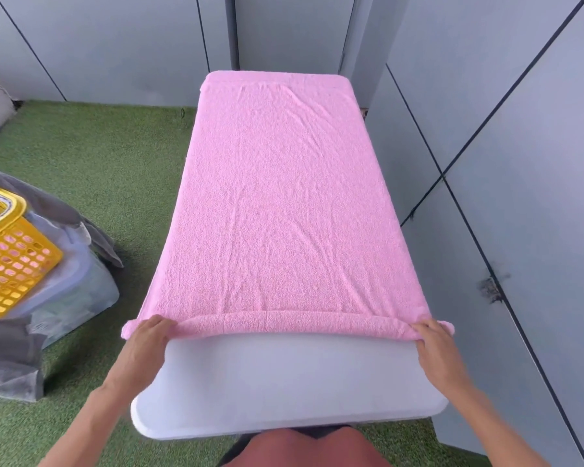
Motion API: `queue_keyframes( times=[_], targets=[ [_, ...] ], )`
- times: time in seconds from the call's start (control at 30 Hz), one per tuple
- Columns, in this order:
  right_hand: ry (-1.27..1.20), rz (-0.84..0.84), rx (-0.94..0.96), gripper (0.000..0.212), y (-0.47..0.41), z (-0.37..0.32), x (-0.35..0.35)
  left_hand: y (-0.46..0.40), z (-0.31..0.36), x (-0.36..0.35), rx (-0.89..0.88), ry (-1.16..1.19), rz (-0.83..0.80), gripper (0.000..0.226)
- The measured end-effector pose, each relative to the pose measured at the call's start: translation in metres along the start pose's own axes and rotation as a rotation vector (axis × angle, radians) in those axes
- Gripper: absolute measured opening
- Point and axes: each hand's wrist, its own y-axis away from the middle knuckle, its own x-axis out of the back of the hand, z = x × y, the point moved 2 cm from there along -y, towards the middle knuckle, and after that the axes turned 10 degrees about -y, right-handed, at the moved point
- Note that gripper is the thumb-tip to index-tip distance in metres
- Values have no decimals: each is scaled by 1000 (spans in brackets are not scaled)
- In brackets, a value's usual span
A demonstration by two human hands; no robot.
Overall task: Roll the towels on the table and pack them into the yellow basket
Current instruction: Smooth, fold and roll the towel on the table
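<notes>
The pink terry-cloth towel (277, 197) lies spread flat along the white rectangular plastic table (284, 382), its far end draped over the table's 12 o'clock edge; its near edge is already turned into a thin first roll (284, 323) running across the table from 9 to 3 o'clock. The left hand (145, 338) grips the 9 o'clock end of the roll, fingers curled over the top of it; the right hand (432, 337) grips the 3 o'clock end in the same manner, fingers wrapped onto the cloth. To execute the step well, advance both hands toward 12 o'clock at an equal rate, so that the roll stays square to the towel's long edges; keep the turns tight, since a slack core would probably yield a bundle too bulky for packing; smooth the light creases ahead of the roll as it travels. The yellow perforated plastic basket (11, 257) sits at 9 o'clock, well apart from the table, resting on a translucent lidded bin (81, 291) with grey fabric (11, 362) draped around it; pink shows through the basket's holes. The floor is green artificial turf (98, 163); grey panelled walls (520, 163) close the space from 12 to 3 o'clock.
</notes>
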Motion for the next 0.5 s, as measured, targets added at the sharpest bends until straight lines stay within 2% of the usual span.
queue_keyframes(
  times=[0.1,0.17,0.23,0.3,0.37,0.43,0.5],
  targets=[
    [26,-203,34,30,4,9,15,11,-9,10,54,117,-125,28],
    [-75,-252,-48,24,-3,8,24,7,-13,20,69,212,-212,30],
    [-247,-119,-140,24,-14,3,28,-4,-17,28,143,350,-302,30],
    [-266,92,-166,26,-18,-2,24,-17,-16,29,202,422,-307,26],
    [-91,214,-146,18,-12,-9,15,-20,-10,27,227,309,-167,21],
    [71,280,-100,14,-1,-12,8,-10,-1,19,185,39,72,23],
    [97,278,-26,25,10,-8,-1,11,17,9,90,-176,224,30]
  ],
)
